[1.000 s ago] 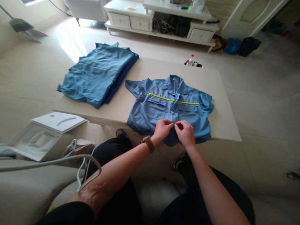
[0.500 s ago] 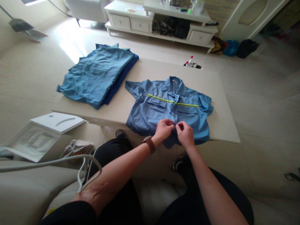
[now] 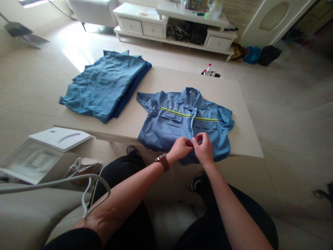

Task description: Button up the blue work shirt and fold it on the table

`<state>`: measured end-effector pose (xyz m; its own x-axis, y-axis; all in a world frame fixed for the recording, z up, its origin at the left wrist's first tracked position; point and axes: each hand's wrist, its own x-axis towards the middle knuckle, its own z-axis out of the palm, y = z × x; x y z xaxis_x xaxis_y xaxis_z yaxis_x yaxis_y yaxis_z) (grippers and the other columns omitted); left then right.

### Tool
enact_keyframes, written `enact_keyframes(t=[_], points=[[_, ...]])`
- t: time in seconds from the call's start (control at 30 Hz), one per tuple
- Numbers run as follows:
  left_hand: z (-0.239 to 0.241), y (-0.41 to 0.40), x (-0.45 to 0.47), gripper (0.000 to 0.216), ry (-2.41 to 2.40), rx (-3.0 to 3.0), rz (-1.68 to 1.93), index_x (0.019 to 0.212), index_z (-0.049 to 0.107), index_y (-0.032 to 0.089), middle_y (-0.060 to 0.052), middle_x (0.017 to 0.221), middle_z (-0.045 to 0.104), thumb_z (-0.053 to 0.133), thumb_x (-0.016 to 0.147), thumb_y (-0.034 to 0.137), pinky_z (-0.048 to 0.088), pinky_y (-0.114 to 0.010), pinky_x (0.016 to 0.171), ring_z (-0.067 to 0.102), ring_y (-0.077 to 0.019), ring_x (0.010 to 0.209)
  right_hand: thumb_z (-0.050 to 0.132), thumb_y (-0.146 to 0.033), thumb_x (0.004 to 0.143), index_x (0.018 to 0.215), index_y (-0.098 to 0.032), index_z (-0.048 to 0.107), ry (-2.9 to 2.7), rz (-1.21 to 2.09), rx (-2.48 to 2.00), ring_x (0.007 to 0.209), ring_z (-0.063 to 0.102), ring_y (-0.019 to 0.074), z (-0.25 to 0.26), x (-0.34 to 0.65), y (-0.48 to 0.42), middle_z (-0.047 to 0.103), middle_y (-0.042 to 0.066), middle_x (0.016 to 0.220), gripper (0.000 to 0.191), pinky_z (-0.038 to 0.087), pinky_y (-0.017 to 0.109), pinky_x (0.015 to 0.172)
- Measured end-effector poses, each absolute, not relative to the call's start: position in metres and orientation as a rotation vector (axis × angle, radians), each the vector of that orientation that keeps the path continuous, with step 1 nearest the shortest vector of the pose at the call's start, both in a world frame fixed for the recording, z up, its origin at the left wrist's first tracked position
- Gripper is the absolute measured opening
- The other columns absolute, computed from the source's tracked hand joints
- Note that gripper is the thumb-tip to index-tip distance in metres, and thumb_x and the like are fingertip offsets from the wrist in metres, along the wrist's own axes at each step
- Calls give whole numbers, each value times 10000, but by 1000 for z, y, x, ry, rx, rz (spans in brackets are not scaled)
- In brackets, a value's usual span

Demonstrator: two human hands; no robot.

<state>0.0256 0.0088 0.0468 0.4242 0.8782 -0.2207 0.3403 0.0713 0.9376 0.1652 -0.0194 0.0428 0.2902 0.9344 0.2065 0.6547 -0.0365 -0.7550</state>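
Blue short-sleeved work shirt with a yellow reflective chest stripe is laid flat, front up, at the near edge of the pale rectangular desk, its hem hanging slightly over that edge. Its front placket is pinched low down, near the hem, by both hands: the left hand, with a brown watch at the wrist, and the right hand are each closed in a fingertip grip on the shirt fabric, their fingertips almost touching. A folded pile of blue garments lies on the desk's far left corner, well apart from the shirt. A white low cabinet stands beyond the desk.
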Motion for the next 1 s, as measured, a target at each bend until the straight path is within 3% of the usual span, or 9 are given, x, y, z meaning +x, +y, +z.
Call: enact_keyframes(t=[0.13,0.4,0.6,0.8,0.9,1.0], points=[[45,4,24,106,1036,1609,412,652,729,105,7,572,633,629,687,97,349,-233,570,563,-125,614,609,-370,791,936,-248,506,-1526,453,-1828,868,602,227,32,170,-18,611,55,934,216,520,392,830],[42,2,22,137,1080,1746,248,703,766,176,-21,633,695,649,680,107,421,-257,604,649,-182,663,513,-144,663,1038,-246,548,-1564,561,-1905,753,616,196,26,176,-21,662,37,914,390,519,342,785],[42,13,21,141,1271,1798,236,867,765,216,-64,813,752,656,790,169,506,-281,734,693,-212,783,469,-118,689,1080,-226,602,-1635,493,-1856,874,647,222,31,173,-22,694,80,1019,427,533,373,877],[30,21,31,477,1404,1918,397,1394,590,194,-136,1194,713,586,917,203,518,-321,913,693,-242,1034,461,-77,673,1094,-193,642,-1679,437,-1828,1058,658,264,29,175,-22,710,124,1097,472,524,424,1003],[28,21,38,479,1441,1928,328,1433,575,191,-169,1308,646,529,958,232,520,-337,899,701,-248,997,459,-66,684,1143,-190,649,-1677,431,-1814,1095,659,269,29,176,-22,714,125,1131,512,522,431,1029],[26,22,44,402,1470,1911,295,1343,642,195,-164,1281,645,518,964,239,517,-332,881,701,-240,959,459,-59,689,1158,-188,657,-1679,436,-1814,1111,663,271,30,175,-23,717,126,1149,526,522,438,1045]])
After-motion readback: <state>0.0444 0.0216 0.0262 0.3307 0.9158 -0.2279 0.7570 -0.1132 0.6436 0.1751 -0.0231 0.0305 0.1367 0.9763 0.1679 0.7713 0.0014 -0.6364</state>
